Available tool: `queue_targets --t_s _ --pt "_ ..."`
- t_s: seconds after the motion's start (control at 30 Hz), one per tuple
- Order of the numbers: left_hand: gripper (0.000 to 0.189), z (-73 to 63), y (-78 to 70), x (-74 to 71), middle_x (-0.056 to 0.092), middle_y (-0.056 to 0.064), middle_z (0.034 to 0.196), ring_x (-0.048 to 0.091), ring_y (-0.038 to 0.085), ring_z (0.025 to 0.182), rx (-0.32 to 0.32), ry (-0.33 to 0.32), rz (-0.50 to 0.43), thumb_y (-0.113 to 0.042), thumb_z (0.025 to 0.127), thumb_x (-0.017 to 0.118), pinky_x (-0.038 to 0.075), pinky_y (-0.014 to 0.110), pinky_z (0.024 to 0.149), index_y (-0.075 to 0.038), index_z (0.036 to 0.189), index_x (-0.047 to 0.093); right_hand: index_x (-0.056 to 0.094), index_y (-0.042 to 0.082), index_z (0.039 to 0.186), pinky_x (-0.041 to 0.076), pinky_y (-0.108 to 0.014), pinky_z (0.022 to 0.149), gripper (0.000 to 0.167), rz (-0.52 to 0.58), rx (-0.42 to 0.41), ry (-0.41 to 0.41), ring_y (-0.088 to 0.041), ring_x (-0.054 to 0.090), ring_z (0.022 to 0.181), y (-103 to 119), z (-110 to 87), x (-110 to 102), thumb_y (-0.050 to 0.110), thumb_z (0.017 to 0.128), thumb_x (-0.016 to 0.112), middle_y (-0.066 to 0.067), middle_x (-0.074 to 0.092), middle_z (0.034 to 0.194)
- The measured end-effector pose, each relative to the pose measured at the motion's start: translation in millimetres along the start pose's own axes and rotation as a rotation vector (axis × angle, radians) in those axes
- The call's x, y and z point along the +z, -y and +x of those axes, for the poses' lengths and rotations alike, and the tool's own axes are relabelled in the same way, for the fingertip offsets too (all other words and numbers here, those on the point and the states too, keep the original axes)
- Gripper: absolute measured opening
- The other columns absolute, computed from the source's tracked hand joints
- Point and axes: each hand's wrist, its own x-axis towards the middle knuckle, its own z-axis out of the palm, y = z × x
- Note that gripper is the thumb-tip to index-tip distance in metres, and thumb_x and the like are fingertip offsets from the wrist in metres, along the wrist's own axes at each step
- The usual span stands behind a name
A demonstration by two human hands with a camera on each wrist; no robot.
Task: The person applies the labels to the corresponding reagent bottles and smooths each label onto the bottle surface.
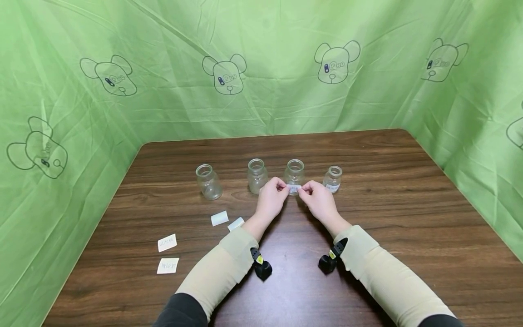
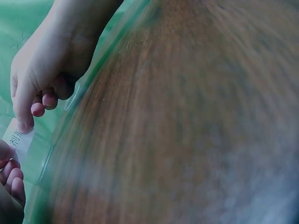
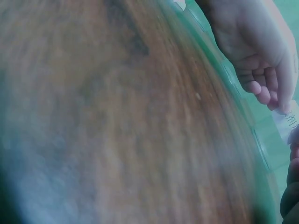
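Observation:
A white label [image 1: 294,189] with handwriting lies against the lower front of a clear glass jar [image 1: 295,169], third from the left. My left hand [image 1: 271,200] pinches the label's left end, and my right hand [image 1: 320,200] pinches its right end. In the left wrist view, the label [image 2: 19,137] spans between the fingertips of my right hand [image 2: 46,70] and those of my left hand [image 2: 9,186]. The right wrist view shows my left hand [image 3: 261,56] above the label [image 3: 286,122], with my right hand [image 3: 292,186] partly cut off below.
Right of the hands stands a smaller labelled jar [image 1: 333,178]. Two more glass jars stand left, a middle one [image 1: 256,175] and a far-left one [image 1: 209,182]. Loose paper labels lie left: one [image 1: 219,218], one beside my sleeve [image 1: 235,224], and two written ones [image 1: 167,243].

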Motion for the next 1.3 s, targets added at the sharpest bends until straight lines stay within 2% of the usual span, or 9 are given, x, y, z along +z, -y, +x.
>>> queue_targets --t_s 0.2,0.4,0.53,0.7,0.8,0.93,1.03,1.2,1.3 --pt "0.017 -2.8 1.0 -2.3 0.065 0.003 0.080 0.061 0.014 0.073 -0.023 0.026 -0.035 -0.012 0.082 0.069 0.049 0.026 0.068 -0.006 0.094 0.059 0.056 0.005 0.088 0.041 -0.031 0.056 0.018 0.013 -0.007 -0.045 -0.014 0.051 0.055 -1 -2.6 -1 0.019 0.084 0.068 -0.002 0.055 0.066" --pt "0.042 -3.2 -5.9 -6.1 0.063 0.005 0.095 0.062 0.017 0.083 -0.015 0.035 0.017 -0.017 0.085 0.067 0.049 0.030 0.076 -0.007 0.122 0.050 0.046 -0.002 0.123 0.044 -0.036 0.064 0.053 0.026 -0.033 -0.054 -0.022 0.054 0.068 7 2.0 -9 0.021 0.083 0.071 -0.009 0.057 0.077" --pt "0.050 -1.4 -8.6 -3.7 0.060 0.005 0.100 0.059 0.015 0.082 0.002 0.055 0.066 -0.019 0.087 0.064 0.048 0.030 0.074 -0.010 0.133 0.047 0.042 -0.003 0.133 0.045 -0.039 0.070 0.065 -0.040 -0.050 -0.003 -0.024 0.056 0.075 8 9.8 -8 0.025 0.083 0.072 -0.009 0.059 0.080" --pt "0.045 0.6 -7.3 -1.5 0.060 0.006 0.094 0.058 0.016 0.081 0.064 0.050 0.107 -0.018 0.088 0.066 0.047 0.028 0.074 -0.011 0.129 0.051 0.045 -0.004 0.131 0.045 -0.040 0.064 0.061 -0.145 -0.104 0.018 -0.025 0.055 0.067 6 12.6 -8 0.026 0.085 0.070 -0.010 0.059 0.075" --pt "0.040 1.6 -5.3 -2.7 0.062 0.008 0.103 0.057 0.018 0.086 0.119 0.047 0.141 -0.017 0.088 0.066 0.047 0.030 0.076 -0.008 0.125 0.053 0.047 -0.005 0.129 0.048 -0.045 0.072 0.057 -0.200 -0.173 0.015 -0.032 0.062 0.079 3 12.7 -11 0.025 0.085 0.069 -0.019 0.065 0.090" --pt "0.037 1.6 -3.0 -5.3 0.061 0.009 0.118 0.058 0.021 0.095 0.195 0.067 0.202 -0.017 0.089 0.064 0.047 0.035 0.081 -0.006 0.122 0.053 0.050 -0.002 0.125 0.047 -0.049 0.080 0.049 -0.270 -0.264 0.012 -0.038 0.061 0.097 0 11.2 -17 0.022 0.086 0.067 -0.024 0.063 0.110" --pt "0.036 1.4 -1.9 -7.2 0.061 0.010 0.117 0.059 0.023 0.098 0.232 0.092 0.244 -0.019 0.090 0.063 0.047 0.036 0.084 -0.007 0.122 0.052 0.052 0.000 0.121 0.048 -0.050 0.076 0.043 -0.310 -0.322 0.012 -0.038 0.063 0.092 -2 11.1 -21 0.020 0.086 0.067 -0.022 0.065 0.105" --pt "0.036 3.4 -1.7 -10.7 0.059 0.010 0.123 0.059 0.023 0.104 0.247 0.120 0.272 -0.019 0.091 0.061 0.046 0.036 0.088 -0.006 0.123 0.051 0.054 0.005 0.117 0.048 -0.051 0.068 0.033 -0.359 -0.382 -0.011 -0.037 0.062 0.083 -6 13.6 -25 0.016 0.088 0.064 -0.018 0.066 0.092" --pt "0.035 5.2 -1.6 -12.4 0.059 0.010 0.124 0.060 0.023 0.104 0.250 0.127 0.284 -0.018 0.091 0.060 0.046 0.036 0.088 -0.006 0.123 0.051 0.054 0.005 0.119 0.048 -0.051 0.069 0.032 -0.354 -0.386 0.000 -0.038 0.062 0.086 -6 14.6 -27 0.013 0.089 0.062 -0.019 0.066 0.096"
